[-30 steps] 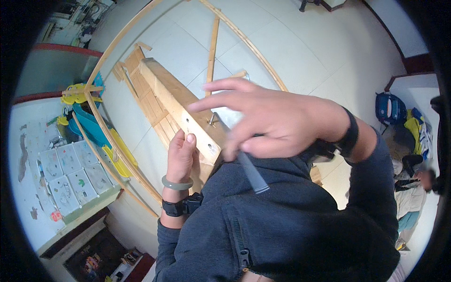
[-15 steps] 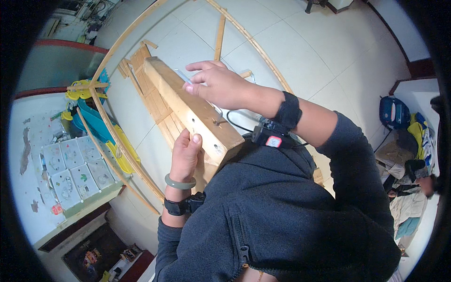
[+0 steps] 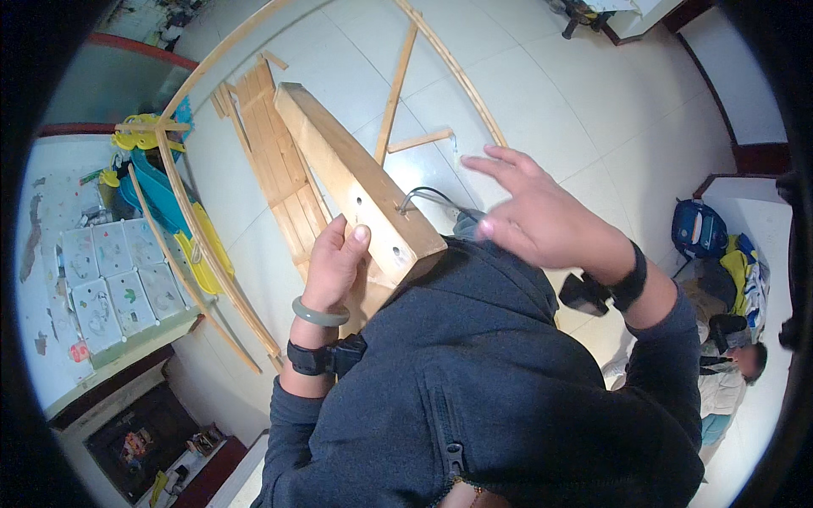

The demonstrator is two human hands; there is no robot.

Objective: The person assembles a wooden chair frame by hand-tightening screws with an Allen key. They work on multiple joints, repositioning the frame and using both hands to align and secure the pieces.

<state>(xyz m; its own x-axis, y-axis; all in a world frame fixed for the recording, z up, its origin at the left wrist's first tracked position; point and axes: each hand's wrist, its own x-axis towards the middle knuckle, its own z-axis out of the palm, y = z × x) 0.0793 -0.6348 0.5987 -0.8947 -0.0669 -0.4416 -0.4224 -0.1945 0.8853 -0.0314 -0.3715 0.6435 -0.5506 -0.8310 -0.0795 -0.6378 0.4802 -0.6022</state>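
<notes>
Stiff, probably heavy wooden beam (image 3: 356, 182) braced near its end by left hand (image 3: 333, 264), grip pressed to its side; right hand (image 3: 542, 222) spread, empty, beside bent wire (image 3: 432, 197).

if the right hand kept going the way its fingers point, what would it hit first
Probably the thin wooden slat lying on the floor beyond the right hand; depth is unclear, since the hand is raised well above it.

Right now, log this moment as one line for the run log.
left hand: grips wooden beam | right hand: open, fingers spread, holding nothing | bent metal wire at beam end | slat panel behind on tiled floor
</notes>
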